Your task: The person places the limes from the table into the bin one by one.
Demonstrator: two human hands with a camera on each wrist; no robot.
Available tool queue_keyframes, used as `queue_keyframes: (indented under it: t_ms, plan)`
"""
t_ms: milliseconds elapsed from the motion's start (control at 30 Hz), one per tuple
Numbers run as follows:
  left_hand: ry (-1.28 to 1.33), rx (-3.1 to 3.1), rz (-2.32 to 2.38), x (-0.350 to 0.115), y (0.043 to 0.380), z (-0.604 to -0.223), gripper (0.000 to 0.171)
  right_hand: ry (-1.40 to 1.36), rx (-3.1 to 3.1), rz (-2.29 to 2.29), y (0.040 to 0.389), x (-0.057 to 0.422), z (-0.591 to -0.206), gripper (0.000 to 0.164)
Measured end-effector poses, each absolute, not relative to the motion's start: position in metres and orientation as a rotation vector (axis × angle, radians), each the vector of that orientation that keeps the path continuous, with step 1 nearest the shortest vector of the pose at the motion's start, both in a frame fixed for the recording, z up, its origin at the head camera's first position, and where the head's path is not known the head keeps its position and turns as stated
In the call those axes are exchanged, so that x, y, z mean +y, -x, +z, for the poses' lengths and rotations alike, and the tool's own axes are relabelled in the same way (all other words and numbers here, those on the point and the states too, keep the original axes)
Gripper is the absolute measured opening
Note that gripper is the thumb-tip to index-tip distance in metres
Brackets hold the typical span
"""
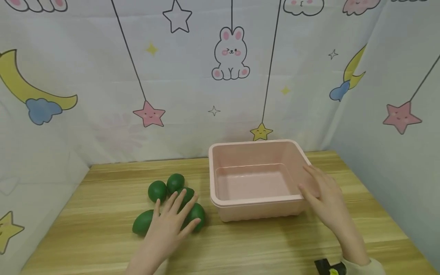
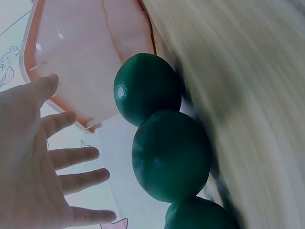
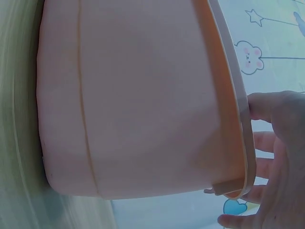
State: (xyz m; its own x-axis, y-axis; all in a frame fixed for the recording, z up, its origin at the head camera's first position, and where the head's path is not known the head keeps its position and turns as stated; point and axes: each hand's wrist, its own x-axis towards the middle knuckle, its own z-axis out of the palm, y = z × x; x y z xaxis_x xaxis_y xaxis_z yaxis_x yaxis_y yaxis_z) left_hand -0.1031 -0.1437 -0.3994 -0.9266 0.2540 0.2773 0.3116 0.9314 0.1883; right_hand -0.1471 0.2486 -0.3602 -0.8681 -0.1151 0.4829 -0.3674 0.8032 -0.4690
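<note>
My left hand (image 1: 166,223) hovers with spread fingers over several dark green, smooth, egg-shaped fruits (image 1: 157,191). In the left wrist view its palm (image 2: 26,162) faces the fruits with a gap between, and three of these fruits (image 2: 171,155) line up beside it. Part of the cluster is hidden under the hand in the head view. On the right stands a pale pink plastic basin (image 1: 261,211) with nothing inside. At its right rim is my right hand (image 1: 326,200), fingers extended. Seen from the right wrist, the thumb and fingertips (image 3: 259,106) are right at the rim.
A wood-grain tabletop (image 1: 247,248) carries everything. White cloth (image 1: 192,84) printed with stars, moons and a rabbit hangs behind it and along both sides. A black strap (image 1: 324,266) shows near the right sleeve (image 1: 364,267).
</note>
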Motion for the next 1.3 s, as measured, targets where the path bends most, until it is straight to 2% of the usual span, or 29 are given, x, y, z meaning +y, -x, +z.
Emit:
queue_keyframes:
  t_ms: [667,1300]
  plan:
    - [0.565,-2.780,-0.280,-0.139,0.106,-0.409,0.057,-0.225,-2.595,1.246,0.153,0.265,-0.356,0.049]
    - [0.649,-2.771,-0.258,-0.138,0.110,-0.415,0.056,-0.119,-2.476,1.674,0.147,0.283,-0.372,0.049]
